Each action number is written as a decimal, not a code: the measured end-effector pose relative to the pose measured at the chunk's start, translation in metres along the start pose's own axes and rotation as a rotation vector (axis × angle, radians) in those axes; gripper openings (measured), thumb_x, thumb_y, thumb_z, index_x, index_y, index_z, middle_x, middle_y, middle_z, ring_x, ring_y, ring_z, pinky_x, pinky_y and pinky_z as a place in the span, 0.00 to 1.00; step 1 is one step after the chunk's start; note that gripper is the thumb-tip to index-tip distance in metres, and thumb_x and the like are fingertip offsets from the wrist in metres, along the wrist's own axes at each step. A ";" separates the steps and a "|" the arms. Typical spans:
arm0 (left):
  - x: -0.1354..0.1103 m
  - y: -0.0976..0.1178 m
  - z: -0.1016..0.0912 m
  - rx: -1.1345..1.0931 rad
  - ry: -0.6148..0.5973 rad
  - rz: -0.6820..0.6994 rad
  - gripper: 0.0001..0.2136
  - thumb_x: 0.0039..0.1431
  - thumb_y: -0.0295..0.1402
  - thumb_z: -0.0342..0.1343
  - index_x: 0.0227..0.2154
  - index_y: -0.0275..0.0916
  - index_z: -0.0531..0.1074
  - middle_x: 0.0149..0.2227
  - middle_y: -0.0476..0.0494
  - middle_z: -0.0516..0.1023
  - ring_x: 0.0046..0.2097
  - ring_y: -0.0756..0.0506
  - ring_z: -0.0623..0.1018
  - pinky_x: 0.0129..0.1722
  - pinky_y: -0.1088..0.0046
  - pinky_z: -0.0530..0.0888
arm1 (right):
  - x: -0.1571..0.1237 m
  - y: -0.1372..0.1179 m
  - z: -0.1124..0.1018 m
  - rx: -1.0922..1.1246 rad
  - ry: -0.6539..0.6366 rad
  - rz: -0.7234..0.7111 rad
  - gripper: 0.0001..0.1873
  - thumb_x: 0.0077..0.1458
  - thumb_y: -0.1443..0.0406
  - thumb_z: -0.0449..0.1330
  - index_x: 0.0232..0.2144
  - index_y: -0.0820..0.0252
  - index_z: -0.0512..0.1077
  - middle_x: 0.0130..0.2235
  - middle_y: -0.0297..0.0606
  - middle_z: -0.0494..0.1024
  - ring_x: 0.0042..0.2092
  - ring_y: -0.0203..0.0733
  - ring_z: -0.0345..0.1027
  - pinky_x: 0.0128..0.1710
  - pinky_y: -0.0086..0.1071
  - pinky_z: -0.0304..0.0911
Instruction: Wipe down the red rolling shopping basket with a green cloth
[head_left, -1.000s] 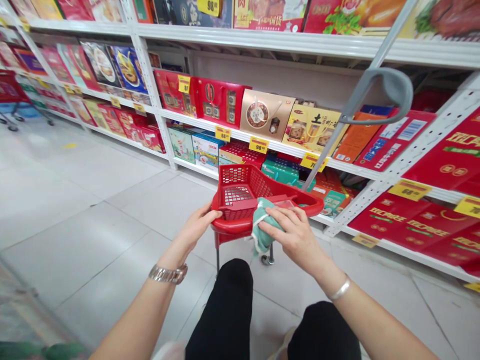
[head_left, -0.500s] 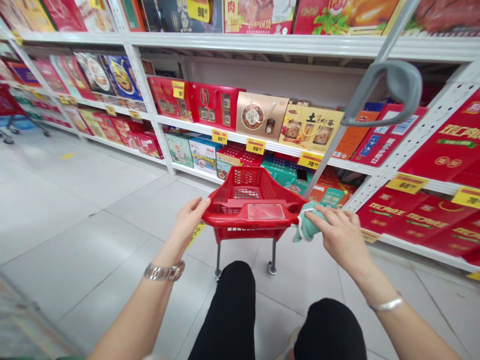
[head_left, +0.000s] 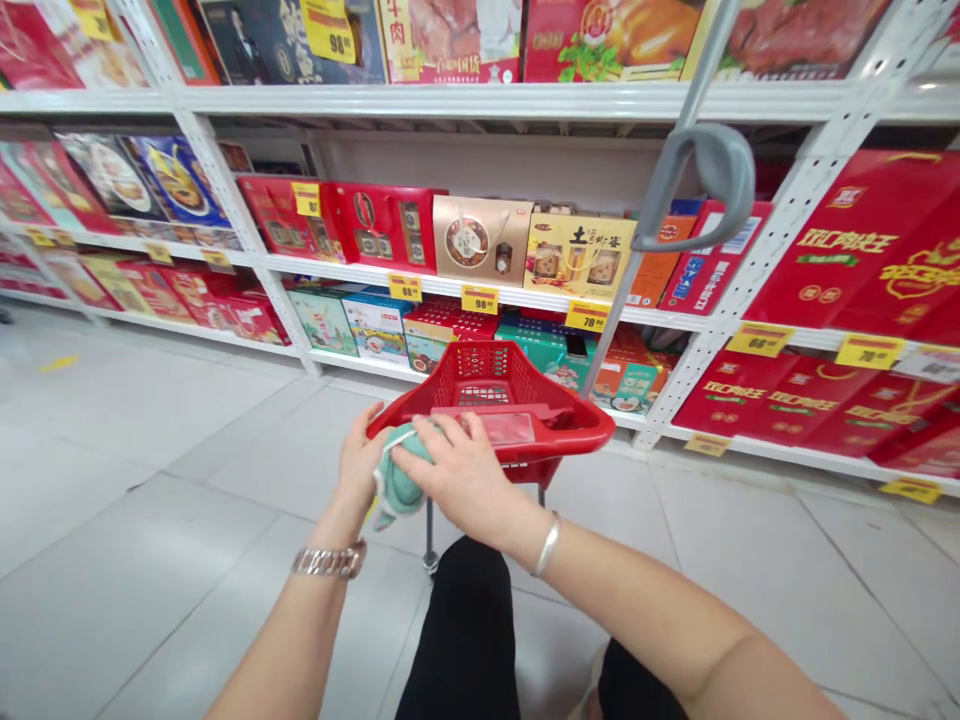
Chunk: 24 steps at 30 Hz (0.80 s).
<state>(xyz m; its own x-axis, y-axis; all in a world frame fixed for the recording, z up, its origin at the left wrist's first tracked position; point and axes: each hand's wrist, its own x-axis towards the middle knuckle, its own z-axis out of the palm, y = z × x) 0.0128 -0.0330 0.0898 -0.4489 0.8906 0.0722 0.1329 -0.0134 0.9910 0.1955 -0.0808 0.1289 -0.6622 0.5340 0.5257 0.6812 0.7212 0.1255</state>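
A red plastic shopping cart [head_left: 577, 438] stands in front of my knees, with a clear panel in its handle. My left hand [head_left: 358, 462] is closed on the handle's left end, its fingertips showing above the rim. Close beside it, my right hand [head_left: 469, 475] presses a crumpled green cloth [head_left: 403, 478] with white edging onto the left part of the handle. Its fingers bend over the cloth, and the handle under the cloth is hidden.
White shelves [head_left: 495, 100] of gift boxes with yellow price tags run behind the cart. A slanted metal pole with a grey plastic loop [head_left: 651, 215] rises at the cart's right side. Pale floor tiles [head_left: 210, 560] lie around.
My right hand has moved with the green cloth from the handle's right end leftward to its left end, near my left hand. The view has shifted slightly right.
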 end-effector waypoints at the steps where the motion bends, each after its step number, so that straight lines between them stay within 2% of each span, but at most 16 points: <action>1: 0.001 0.001 -0.004 0.002 0.005 -0.021 0.28 0.41 0.34 0.62 0.51 0.36 0.75 0.42 0.39 0.84 0.44 0.38 0.83 0.50 0.60 0.79 | 0.003 -0.004 0.004 0.009 -0.023 -0.003 0.18 0.70 0.68 0.55 0.59 0.50 0.72 0.64 0.48 0.72 0.60 0.53 0.63 0.55 0.50 0.58; 3: 0.003 0.004 -0.012 0.026 0.019 -0.057 0.28 0.39 0.34 0.63 0.49 0.38 0.75 0.39 0.42 0.84 0.41 0.40 0.82 0.47 0.62 0.79 | 0.003 -0.008 0.008 0.019 -0.020 -0.013 0.17 0.70 0.68 0.55 0.58 0.49 0.72 0.64 0.47 0.71 0.60 0.52 0.63 0.55 0.49 0.59; 6: 0.006 0.008 -0.024 0.079 0.024 -0.040 0.29 0.36 0.36 0.63 0.47 0.39 0.76 0.37 0.44 0.83 0.38 0.41 0.80 0.43 0.63 0.78 | -0.006 -0.009 0.006 0.022 0.048 -0.022 0.16 0.71 0.66 0.54 0.57 0.47 0.73 0.64 0.44 0.72 0.61 0.51 0.63 0.55 0.49 0.59; 12: 0.014 0.012 -0.048 0.124 0.012 -0.020 0.29 0.33 0.40 0.63 0.45 0.39 0.78 0.37 0.46 0.82 0.32 0.44 0.76 0.36 0.66 0.75 | -0.043 0.000 -0.005 -0.002 0.181 0.026 0.17 0.69 0.68 0.57 0.56 0.45 0.74 0.62 0.41 0.74 0.60 0.51 0.63 0.56 0.48 0.55; 16: 0.020 0.013 -0.061 0.090 -0.011 -0.027 0.28 0.34 0.40 0.64 0.45 0.41 0.78 0.34 0.48 0.82 0.31 0.44 0.75 0.34 0.66 0.74 | -0.077 0.015 -0.014 -0.002 0.270 0.078 0.17 0.68 0.69 0.57 0.53 0.48 0.76 0.59 0.43 0.77 0.58 0.50 0.64 0.55 0.46 0.55; 24: 0.030 0.009 -0.073 0.037 -0.023 -0.047 0.27 0.35 0.38 0.66 0.45 0.42 0.79 0.36 0.47 0.83 0.34 0.44 0.77 0.36 0.67 0.77 | -0.141 0.061 -0.039 -0.053 0.217 0.216 0.25 0.60 0.79 0.53 0.51 0.51 0.78 0.56 0.45 0.79 0.55 0.49 0.67 0.50 0.42 0.58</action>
<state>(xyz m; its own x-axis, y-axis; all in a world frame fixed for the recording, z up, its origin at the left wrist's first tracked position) -0.0639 -0.0395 0.1088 -0.4352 0.9000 0.0225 0.1447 0.0453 0.9884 0.3425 -0.1287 0.0953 -0.4217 0.5618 0.7117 0.8184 0.5738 0.0320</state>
